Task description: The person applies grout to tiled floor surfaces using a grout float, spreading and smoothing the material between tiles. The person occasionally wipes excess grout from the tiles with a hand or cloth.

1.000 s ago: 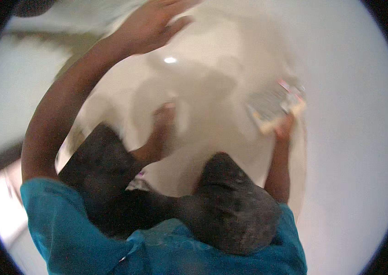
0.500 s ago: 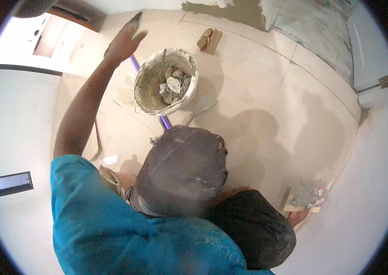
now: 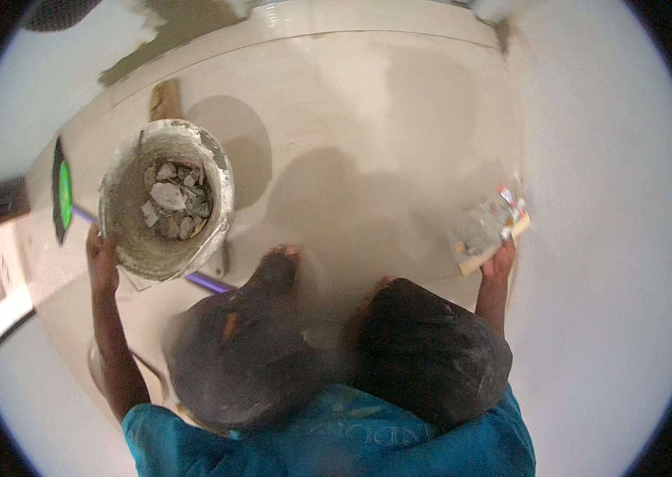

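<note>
My left hand point(image 3: 103, 253) is closed on the near left rim of a plaster-crusted bucket point(image 3: 220, 151). Inside the bucket lie broken grey and white chunks of rubble point(image 3: 169, 196). Off to the right, close to the wall, my right hand point(image 3: 497, 260) grips the edge of a flat cream-edged board point(image 3: 475, 261). Grey debris point(image 3: 485, 224) covers its top, along with a small red and white scrap point(image 3: 507, 195). The board's exact kind and its underside cannot be made out.
A black and green object point(image 3: 62, 191) lies left of the bucket. Behind the bucket is a brown folded piece point(image 3: 166, 99). A purple bar point(image 3: 209, 282) runs along the tiled floor under the bucket. The white wall point(image 3: 598, 238) rises at the right.
My left hand has come back from beyond the bucket and taken hold of its rim. The view has turned, so the bucket now appears farther left. My right hand still holds the board.
</note>
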`<state>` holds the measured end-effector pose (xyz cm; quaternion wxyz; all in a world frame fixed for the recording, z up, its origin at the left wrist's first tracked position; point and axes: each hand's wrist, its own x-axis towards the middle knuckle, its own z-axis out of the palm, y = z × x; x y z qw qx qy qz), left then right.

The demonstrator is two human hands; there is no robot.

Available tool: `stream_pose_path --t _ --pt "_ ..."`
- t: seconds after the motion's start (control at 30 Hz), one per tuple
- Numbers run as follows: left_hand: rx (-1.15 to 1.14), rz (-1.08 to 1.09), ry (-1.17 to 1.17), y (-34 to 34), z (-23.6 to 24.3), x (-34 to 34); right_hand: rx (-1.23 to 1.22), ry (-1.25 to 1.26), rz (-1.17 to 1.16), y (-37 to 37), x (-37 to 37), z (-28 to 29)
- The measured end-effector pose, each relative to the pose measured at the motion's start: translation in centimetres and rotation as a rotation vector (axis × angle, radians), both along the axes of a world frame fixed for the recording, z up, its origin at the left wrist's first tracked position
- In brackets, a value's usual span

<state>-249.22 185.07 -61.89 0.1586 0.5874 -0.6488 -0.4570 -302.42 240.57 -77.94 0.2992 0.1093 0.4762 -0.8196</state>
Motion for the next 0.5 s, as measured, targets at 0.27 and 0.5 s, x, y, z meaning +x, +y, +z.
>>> stream_pose_path --t 0.27,0.5 --pt "0.054 -0.290 0.188 0.5 6.5 -5.9 -0.037 0.049 -0.004 -11.4 14.5 16.6" --pt "0.282 -0.582 0.304 1.3 7.6 -3.1 -0.087 0.234 -0.082 -23.4 28.6 27.2"
